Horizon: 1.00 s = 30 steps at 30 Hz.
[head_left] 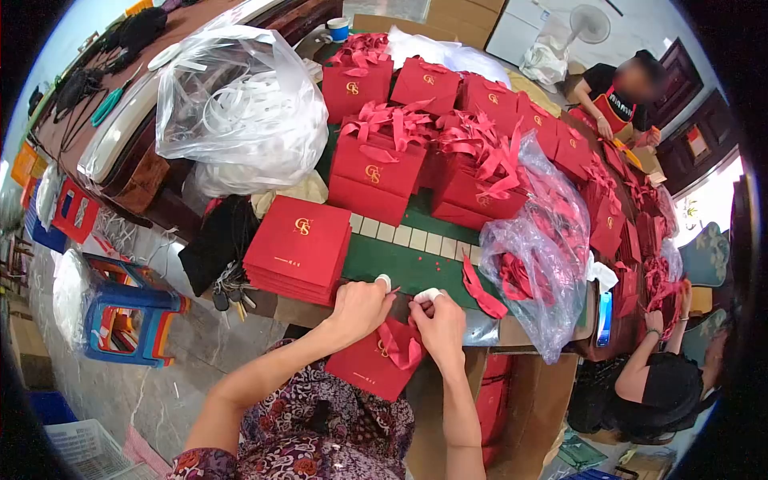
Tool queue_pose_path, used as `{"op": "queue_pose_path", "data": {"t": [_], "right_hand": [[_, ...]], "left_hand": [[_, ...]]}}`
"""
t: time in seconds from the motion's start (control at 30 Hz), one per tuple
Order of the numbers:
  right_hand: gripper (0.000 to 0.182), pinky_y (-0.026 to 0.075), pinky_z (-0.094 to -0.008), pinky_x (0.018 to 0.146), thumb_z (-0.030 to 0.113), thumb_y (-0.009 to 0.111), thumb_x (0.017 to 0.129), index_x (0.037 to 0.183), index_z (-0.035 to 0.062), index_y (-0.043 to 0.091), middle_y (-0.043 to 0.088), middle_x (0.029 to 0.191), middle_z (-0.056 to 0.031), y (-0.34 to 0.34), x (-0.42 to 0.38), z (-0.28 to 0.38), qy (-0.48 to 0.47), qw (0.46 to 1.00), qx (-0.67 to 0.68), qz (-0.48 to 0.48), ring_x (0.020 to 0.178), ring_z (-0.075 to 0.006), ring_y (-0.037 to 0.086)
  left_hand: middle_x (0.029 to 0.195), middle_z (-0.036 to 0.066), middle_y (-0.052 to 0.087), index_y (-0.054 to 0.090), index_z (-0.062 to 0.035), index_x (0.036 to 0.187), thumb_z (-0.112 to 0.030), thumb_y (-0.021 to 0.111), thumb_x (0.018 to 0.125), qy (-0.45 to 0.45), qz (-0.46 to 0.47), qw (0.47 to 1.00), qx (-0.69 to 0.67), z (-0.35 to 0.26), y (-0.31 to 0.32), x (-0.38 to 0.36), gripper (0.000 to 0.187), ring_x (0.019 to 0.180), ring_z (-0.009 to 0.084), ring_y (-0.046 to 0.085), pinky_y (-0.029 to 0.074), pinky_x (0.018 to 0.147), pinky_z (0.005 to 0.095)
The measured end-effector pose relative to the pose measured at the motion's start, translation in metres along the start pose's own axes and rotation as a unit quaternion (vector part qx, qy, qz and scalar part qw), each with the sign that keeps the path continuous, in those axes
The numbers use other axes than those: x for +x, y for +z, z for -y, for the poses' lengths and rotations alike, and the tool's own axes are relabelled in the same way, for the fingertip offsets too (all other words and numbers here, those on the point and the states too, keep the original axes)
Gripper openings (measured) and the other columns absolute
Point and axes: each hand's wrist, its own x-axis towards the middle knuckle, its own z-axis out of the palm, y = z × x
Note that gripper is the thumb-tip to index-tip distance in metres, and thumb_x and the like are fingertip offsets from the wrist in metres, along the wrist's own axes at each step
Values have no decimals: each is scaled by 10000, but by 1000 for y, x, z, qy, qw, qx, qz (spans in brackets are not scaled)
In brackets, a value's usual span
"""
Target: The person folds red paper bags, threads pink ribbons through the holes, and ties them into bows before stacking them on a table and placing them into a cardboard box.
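A red paper gift bag [370,366] with a gold logo rests tilted against my lap, its red ribbon [414,352] looping at the top edge. My left hand [362,308] is closed in a pinch above the bag, on what looks like one end of the ribbon. Opposite it, my right hand [442,322] also pinches the ribbon, close to the table edge. White covers wrap some fingertips of both hands. Beside my left hand lies a stack of flat red bags [296,244]. A loose red ribbon [480,292] lies on the green mat [384,270].
Red bags with ribbons [372,172] stand in rows behind. A clear plastic bag of ribbons [540,248] is on the right; a bag of white cords [248,112] is on the left. A phone [604,318] lies near two other people. A cardboard box [528,408] stands below.
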Motion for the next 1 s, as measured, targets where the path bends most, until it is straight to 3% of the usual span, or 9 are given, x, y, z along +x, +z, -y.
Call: {"op": "queue_pose_path", "data": {"t": [0.1, 0.17, 0.37, 0.57, 0.77, 0.83, 0.87, 0.97, 1.0], "right_hand": [[122, 506, -343, 629, 130, 708, 862, 880, 16, 671, 663, 774, -98, 1, -2, 2, 49, 993, 104, 3, 679, -230, 658], [132, 506, -282, 659, 102, 671, 900, 988, 5, 688, 689, 797, -53, 8, -4, -4, 57, 945, 323, -17, 709, -137, 650], [257, 509, -254, 717, 93, 660, 914, 1149, -10, 685, 711, 891, -25, 0, -3, -6, 62, 947, 305, 82, 781, -76, 622], [182, 471, -217, 668, 100, 648, 935, 1079, 2, 703, 678, 858, 26, 2, 0, -13, 80, 908, 393, 124, 749, -40, 574], [109, 429, -203, 643, 92, 634, 948, 1010, 15, 681, 625, 828, 56, -3, -3, -6, 68, 920, 379, 76, 722, -23, 518], [90, 415, -201, 640, 82, 622, 953, 997, 26, 676, 606, 816, 61, -13, -5, -3, 58, 922, 379, 50, 728, -21, 508], [87, 401, -201, 632, 79, 615, 957, 997, 31, 675, 599, 808, 61, -16, -7, -5, 68, 918, 387, 49, 720, -23, 502], [85, 389, -201, 633, 80, 605, 961, 997, 43, 671, 595, 801, 62, -23, -10, -12, 91, 891, 446, -4, 714, -29, 506], [87, 388, -201, 641, 87, 600, 963, 1000, 46, 667, 584, 805, 63, -30, -9, -15, 119, 879, 462, -3, 726, -28, 501]], "left_hand": [[576, 142, 609, 664, -48, 855, -320, 712, 864, 15, -38, 999, -31, 4, 6, -5, 276, 542, 348, 634, 501, 513, 462], [558, 123, 596, 671, -60, 859, -313, 713, 863, 27, -57, 996, -61, 4, 5, -8, 256, 515, 332, 620, 480, 489, 452], [503, 77, 537, 709, -97, 846, -295, 719, 858, 46, -72, 990, -115, -3, -2, -12, 199, 439, 289, 552, 411, 440, 415], [498, 90, 537, 733, -118, 860, -306, 736, 838, 70, -76, 989, -106, -3, -4, -12, 189, 451, 292, 568, 423, 451, 412], [749, 98, 646, 717, -91, 1000, -244, 763, 825, 106, -55, 979, -167, -4, -8, -18, 237, 537, 252, 607, 467, 494, 390], [1023, 132, 636, 681, -71, 1080, -187, 778, 812, 72, -122, 969, -201, -11, -17, -27, 307, 674, 240, 642, 510, 565, 374], [1165, 174, 580, 588, -67, 1257, -156, 774, 814, 123, -150, 966, -171, -4, -12, -33, 488, 826, 297, 653, 543, 717, 388], [1175, 199, 572, 462, -46, 1389, -157, 753, 830, 126, -182, 961, -163, -13, -14, -48, 640, 943, 374, 629, 519, 874, 423], [1183, 230, 585, 331, -39, 1469, -158, 743, 834, 99, -119, 971, -181, -11, -12, -56, 766, 998, 422, 622, 482, 947, 459]]}}
